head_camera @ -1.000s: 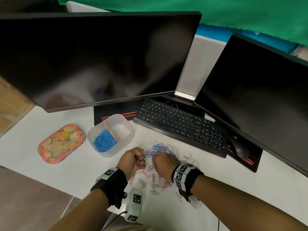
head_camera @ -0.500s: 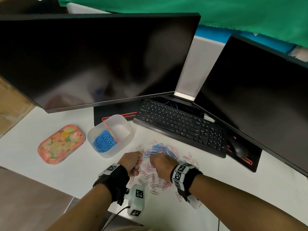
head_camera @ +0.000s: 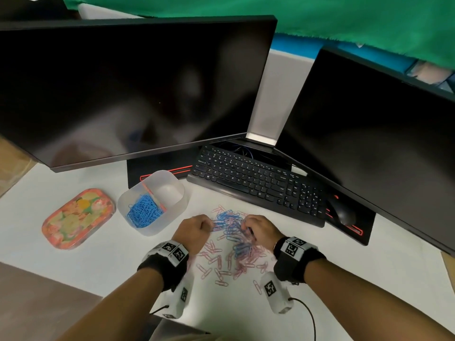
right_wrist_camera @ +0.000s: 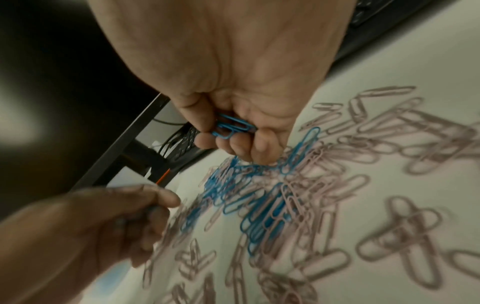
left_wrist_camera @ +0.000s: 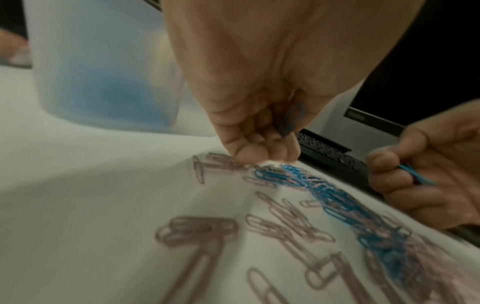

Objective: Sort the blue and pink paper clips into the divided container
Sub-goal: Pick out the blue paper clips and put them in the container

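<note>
Curling round a few blue clips (right_wrist_camera: 231,126), the right hand (head_camera: 261,230) dips its fingertips into the mixed pile (head_camera: 231,242) near the desk's (head_camera: 369,279) front edge. The left hand (head_camera: 194,230) likewise holds a blue clip (left_wrist_camera: 292,117) in curled fingers, at the pile's left side. The divided container (head_camera: 172,212) stands just left, blue clips in its left compartment. A patterned tin (head_camera: 77,217) lies further left; keyboard (head_camera: 258,183) and mouse (head_camera: 342,211) close off the back.

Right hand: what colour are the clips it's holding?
Blue; the right hand pinches blue clips, clearest in the right wrist view.
</note>
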### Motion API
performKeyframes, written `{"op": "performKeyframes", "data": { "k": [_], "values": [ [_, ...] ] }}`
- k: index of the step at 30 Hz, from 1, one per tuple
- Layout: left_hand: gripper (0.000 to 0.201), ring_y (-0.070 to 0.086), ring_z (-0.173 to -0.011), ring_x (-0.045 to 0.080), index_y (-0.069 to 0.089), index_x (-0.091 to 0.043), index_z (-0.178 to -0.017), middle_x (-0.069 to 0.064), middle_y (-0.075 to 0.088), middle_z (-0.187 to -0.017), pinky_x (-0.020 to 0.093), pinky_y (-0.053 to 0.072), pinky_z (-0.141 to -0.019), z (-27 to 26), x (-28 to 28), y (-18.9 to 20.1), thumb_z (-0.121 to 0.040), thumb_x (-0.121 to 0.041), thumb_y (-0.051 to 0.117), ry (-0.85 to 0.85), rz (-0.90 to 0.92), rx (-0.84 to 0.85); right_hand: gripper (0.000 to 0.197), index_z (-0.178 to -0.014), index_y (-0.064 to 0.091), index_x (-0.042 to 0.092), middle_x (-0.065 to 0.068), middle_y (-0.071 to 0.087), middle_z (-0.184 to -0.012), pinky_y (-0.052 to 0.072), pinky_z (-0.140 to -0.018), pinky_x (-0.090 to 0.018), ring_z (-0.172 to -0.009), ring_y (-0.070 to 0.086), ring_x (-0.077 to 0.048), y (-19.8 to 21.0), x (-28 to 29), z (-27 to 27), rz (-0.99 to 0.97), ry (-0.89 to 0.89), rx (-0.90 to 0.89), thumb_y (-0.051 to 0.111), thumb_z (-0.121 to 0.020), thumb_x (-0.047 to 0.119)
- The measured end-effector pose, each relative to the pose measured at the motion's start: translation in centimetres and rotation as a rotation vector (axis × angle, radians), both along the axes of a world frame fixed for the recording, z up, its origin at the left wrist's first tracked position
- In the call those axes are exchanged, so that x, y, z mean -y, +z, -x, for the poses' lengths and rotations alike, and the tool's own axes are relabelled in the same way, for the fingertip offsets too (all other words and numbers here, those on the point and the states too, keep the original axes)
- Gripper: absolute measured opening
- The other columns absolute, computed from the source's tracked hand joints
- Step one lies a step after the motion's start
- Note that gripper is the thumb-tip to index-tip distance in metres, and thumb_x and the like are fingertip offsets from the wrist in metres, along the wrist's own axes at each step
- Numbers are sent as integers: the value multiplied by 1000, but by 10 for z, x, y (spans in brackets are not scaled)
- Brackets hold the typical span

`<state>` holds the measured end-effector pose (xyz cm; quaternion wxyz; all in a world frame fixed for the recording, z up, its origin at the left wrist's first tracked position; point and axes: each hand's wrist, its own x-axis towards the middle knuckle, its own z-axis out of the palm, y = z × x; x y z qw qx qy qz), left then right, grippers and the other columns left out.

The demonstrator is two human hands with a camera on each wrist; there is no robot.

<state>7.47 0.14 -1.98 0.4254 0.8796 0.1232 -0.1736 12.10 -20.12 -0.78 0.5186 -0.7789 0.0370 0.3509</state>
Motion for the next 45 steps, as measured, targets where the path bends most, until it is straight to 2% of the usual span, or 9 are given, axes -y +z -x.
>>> {"op": "performKeyframes", "data": {
  "k": [6, 11, 15, 19, 26, 31, 37, 41, 45],
  "values": [
    [52, 52, -62, 18, 55, -30, -96, 7, 63, -70, 30, 44, -60, 7, -2, -13, -79, 13, 32, 212, 389, -55, 27, -78, 58, 4, -10, 51, -61, 31, -48, -27, -47, 45, -19, 1, 20, -5, -180, -212, -59, 34, -88, -3],
    [34, 40, -48, 17, 51, -5, -75, 11, 48, -60, 22, 35, -45, 0, -2, -8, -89, 14, 27, 405, 607, -135, 28, -91, 60, 3, -10, 54, -61, 36, -52, -28, -51, 47, -21, 2, 25, -5, -171, -185, -82, 34, -86, -8],
    [23, 53, -70, 18, 57, -18, -69, 1, 60, -71, 27, 39, -65, -3, -7, -12, -90, -13, 49, 267, 191, -104, 16, -78, 55, 10, -6, 51, -64, 36, -55, -28, -53, 46, -18, 0, 20, -3, -33, 4, -35, 45, -90, 8],
    [10, 58, -88, 17, 60, -22, -88, -2, 61, -94, 25, 46, -79, -3, -3, -7, -87, -14, 54, 4, -224, -28, 24, -74, 53, 19, 1, 54, -72, 39, -61, -28, -65, 49, -13, -3, 10, 4, 348, 356, 217, 56, -89, 37],
    [10, 56, -86, 18, 61, -22, -87, 0, 55, -98, 28, 49, -81, -4, 0, -7, -87, -18, 52, -131, -354, 9, 15, -102, 60, 17, -8, 65, -105, 48, -76, -30, -92, 62, -29, -2, -7, 11, 630, 620, 449, 57, -89, 25],
    [5, 58, -90, 16, 62, -20, -86, -2, 61, -95, 21, 43, -77, 0, -3, -5, -87, -18, 57, -86, -256, -8, 13, -98, 62, 11, -12, 66, -103, 53, -79, -34, -93, 63, -32, -2, -14, 10, 660, 667, 477, 56, -88, 17],
    [18, 56, -71, 3, 60, -29, -74, -12, 63, -75, 8, 38, -61, 4, -4, -4, -82, -16, 69, 19, -49, 15, 10, -93, 60, 13, -5, 61, -103, 48, -76, -31, -91, 59, -29, 2, -18, 8, 578, 664, 532, 55, -86, 18],
    [20, 65, -77, 14, 69, -26, -90, -4, 70, -78, 22, 52, -75, 2, -7, -5, -83, -8, 67, 155, 207, -43, 17, -91, 59, 12, -6, 61, -101, 44, -71, -29, -86, 57, -27, 2, -25, 11, 518, 689, 546, 51, -82, 0],
    [20, 37, -47, 11, 72, -11, -87, 0, 49, -60, 20, 33, -47, 4, -8, 1, -89, -1, 55, 336, 483, -182, 25, -92, 59, 16, -7, 62, -101, 50, -73, -32, -87, 60, -28, 0, -29, 9, 545, 645, 455, 52, -79, -4]
  ]
}}
